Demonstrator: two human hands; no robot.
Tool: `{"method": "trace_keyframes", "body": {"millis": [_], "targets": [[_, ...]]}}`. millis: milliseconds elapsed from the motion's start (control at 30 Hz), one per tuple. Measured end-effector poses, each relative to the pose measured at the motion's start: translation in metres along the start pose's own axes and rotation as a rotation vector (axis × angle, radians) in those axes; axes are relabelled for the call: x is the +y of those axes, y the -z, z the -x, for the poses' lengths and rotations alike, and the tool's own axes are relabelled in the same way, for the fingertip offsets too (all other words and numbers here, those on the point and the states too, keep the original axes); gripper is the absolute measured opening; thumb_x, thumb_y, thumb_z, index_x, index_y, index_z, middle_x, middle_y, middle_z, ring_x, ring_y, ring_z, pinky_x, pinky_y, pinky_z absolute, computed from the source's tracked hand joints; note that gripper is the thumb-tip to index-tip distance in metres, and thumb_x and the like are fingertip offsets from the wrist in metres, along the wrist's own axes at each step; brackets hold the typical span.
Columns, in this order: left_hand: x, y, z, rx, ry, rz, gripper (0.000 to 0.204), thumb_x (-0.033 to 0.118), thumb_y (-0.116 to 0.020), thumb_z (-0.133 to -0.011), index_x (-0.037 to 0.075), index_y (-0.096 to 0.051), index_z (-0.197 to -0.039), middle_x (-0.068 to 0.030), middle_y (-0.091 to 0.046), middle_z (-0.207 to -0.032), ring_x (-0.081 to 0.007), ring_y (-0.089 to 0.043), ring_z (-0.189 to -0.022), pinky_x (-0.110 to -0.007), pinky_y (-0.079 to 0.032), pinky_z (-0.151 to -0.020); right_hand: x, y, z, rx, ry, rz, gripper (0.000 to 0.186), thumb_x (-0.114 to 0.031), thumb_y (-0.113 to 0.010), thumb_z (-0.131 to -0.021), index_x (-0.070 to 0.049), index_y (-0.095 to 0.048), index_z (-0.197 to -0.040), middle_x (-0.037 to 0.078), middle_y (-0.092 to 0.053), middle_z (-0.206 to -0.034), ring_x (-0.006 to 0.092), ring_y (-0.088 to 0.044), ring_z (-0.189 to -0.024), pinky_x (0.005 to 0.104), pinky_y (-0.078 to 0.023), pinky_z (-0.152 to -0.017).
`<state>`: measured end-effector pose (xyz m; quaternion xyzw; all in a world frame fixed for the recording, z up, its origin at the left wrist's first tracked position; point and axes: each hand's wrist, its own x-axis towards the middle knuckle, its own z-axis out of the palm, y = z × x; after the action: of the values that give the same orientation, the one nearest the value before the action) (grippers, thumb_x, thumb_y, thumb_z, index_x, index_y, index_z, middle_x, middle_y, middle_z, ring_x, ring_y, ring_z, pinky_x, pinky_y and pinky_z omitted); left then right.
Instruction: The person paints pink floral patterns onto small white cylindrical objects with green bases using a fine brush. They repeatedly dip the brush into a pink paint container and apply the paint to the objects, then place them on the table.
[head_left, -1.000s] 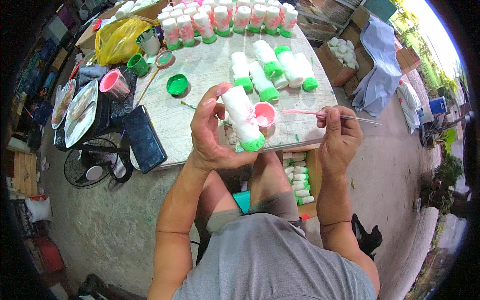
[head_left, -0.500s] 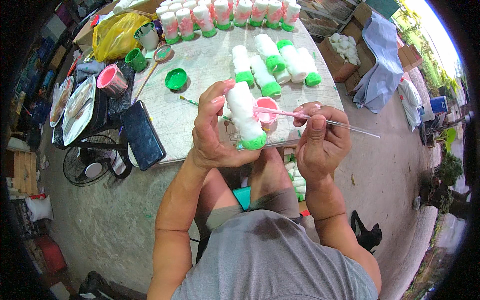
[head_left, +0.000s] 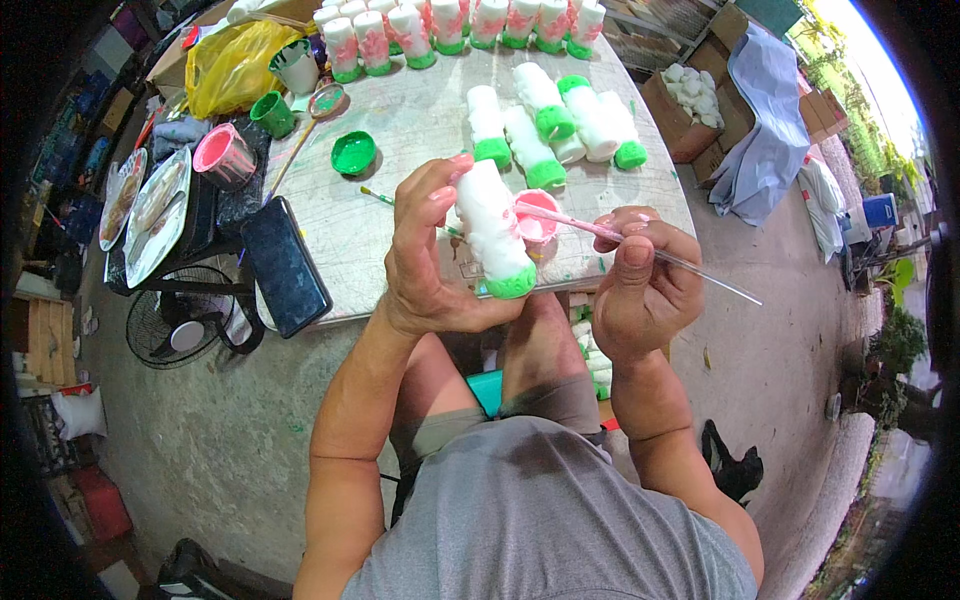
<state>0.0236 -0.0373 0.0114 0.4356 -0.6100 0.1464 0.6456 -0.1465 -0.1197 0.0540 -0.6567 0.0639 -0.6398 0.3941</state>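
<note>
My left hand grips a white pillar candle with a bumpy raised side and a green base, thumb at the base and fingertips near the top. The candle tilts a little, green end toward me. In my right hand, thumb and fingers pinch a thin paintbrush with a clear handle. Its pink tip is at the candle's right side; whether it touches I cannot tell. Faint pink shows on that side. Just behind the brush, a small cup of pink paint rests on the table.
Several white candles with green bases lie beyond my hands. Pink-patterned candles stand in rows at the far edge. Left on the table are a green paint lid, a phone, a pink paint pot and a yellow bag.
The brush tip has shifted slightly up along the candle's side, and the brush slants more. The candle stays in my left hand, nearly unmoved.
</note>
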Motion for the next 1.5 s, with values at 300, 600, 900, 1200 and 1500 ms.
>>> {"method": "trace_keyframes", "body": {"millis": [300,600,900,1200,1500], "targets": [[-0.001,-0.003,0.001,0.016,-0.01,-0.015,0.107,0.014,-0.091,-0.055,0.007,-0.035,-0.145,-0.0282,-0.055,-0.136,-0.0424,-0.057,-0.121,-0.053,-0.047,-0.104,0.002,-0.003,0.003,-0.029,-0.02,-0.032,0.021,-0.018,-0.066,-0.102,0.0,-0.057,-0.106,0.016,-0.066,-0.091,0.0206,-0.061,-0.08,0.0313,-0.052,-0.069],[0.0,-0.001,0.002,-0.004,-0.002,-0.022,0.106,0.016,-0.091,-0.055,0.007,-0.035,-0.145,-0.0275,-0.055,-0.136,-0.0426,-0.057,-0.121,-0.053,-0.046,-0.103,0.005,0.001,0.006,-0.078,0.026,0.027,0.021,-0.017,-0.065,-0.102,0.0,-0.056,-0.108,0.016,-0.066,-0.091,0.0201,-0.061,-0.08,0.0309,-0.051,-0.069],[0.001,0.001,0.0,-0.015,-0.005,-0.018,0.107,0.017,-0.092,-0.055,0.007,-0.035,-0.145,-0.027,-0.054,-0.137,-0.0425,-0.057,-0.122,-0.054,-0.046,-0.104,0.0,-0.001,0.001,-0.05,-0.06,-0.059,0.018,-0.015,-0.064,-0.102,0.001,-0.056,-0.107,0.014,-0.065,-0.091,0.0198,-0.059,-0.08,0.0316,-0.05,-0.072],[0.002,0.001,0.0,-0.014,0.003,-0.037,0.106,0.017,-0.092,-0.054,0.007,-0.036,-0.145,-0.0275,-0.055,-0.136,-0.0423,-0.057,-0.121,-0.053,-0.046,-0.104,-0.006,0.006,0.001,-0.141,0.136,0.159,0.011,-0.006,-0.07,-0.096,0.002,-0.062,-0.096,0.015,-0.069,-0.082,0.0268,-0.067,-0.075,0.0356,-0.054,-0.069],[-0.002,0.001,-0.003,-0.021,-0.105,-0.118,0.102,0.02,-0.09,-0.058,0.008,-0.039,-0.144,-0.0272,-0.056,-0.136,-0.0426,-0.057,-0.119,-0.053,-0.047,-0.102,-0.014,0.008,-0.011,-0.214,0.222,0.27,0.008,-0.003,-0.071,-0.093,0.002,-0.066,-0.089,0.015,-0.071,-0.08,0.0274,-0.067,-0.07,0.0371,-0.054,-0.066]]}}
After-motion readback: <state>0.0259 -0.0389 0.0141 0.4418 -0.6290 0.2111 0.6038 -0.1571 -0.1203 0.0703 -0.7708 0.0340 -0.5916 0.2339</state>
